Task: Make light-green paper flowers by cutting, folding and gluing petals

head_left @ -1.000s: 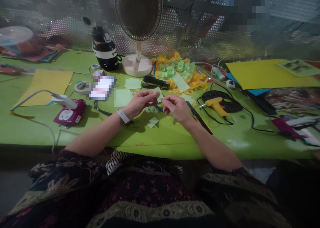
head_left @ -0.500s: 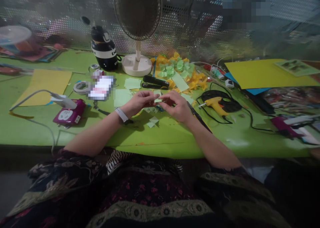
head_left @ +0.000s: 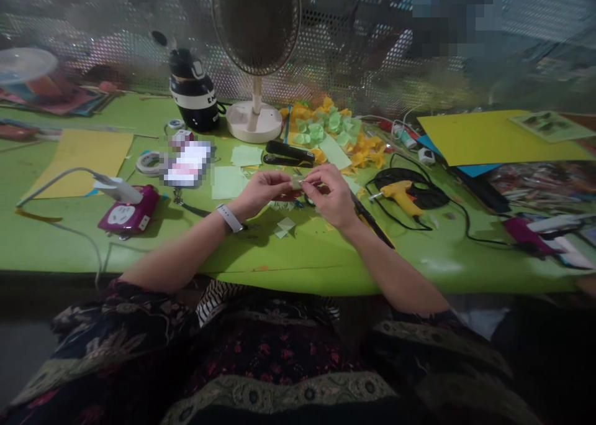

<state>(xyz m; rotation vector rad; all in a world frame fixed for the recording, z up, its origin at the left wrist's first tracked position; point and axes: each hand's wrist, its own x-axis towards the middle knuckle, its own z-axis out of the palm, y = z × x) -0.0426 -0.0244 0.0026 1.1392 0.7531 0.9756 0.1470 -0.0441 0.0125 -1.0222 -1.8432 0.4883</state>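
Between the fingertips of both hands is a small piece of pale green paper (head_left: 297, 182). My left hand (head_left: 265, 191) is closed in a pinch on its left side. From the right, my right hand (head_left: 328, 193) pinches the same piece, its fingers bent. Below the hands lies a creased square of green paper (head_left: 285, 227) on the table. Small green scraps and a bluish item, partly covered by the hands, are just under the fingers. A black stapler (head_left: 288, 154) rests behind the hands, beside flat green paper squares (head_left: 228, 182).
Folded green and orange paper flowers (head_left: 333, 123) are heaped at the back near a white fan (head_left: 255, 122). To the right lies a yellow glue gun (head_left: 404, 196) with its black cord. A purple power socket (head_left: 129, 212) and a dark bottle (head_left: 194, 99) stand at left.
The green paper between my fingers shows less of its face and looks more folded. My right hand has turned slightly, fingers closer together.
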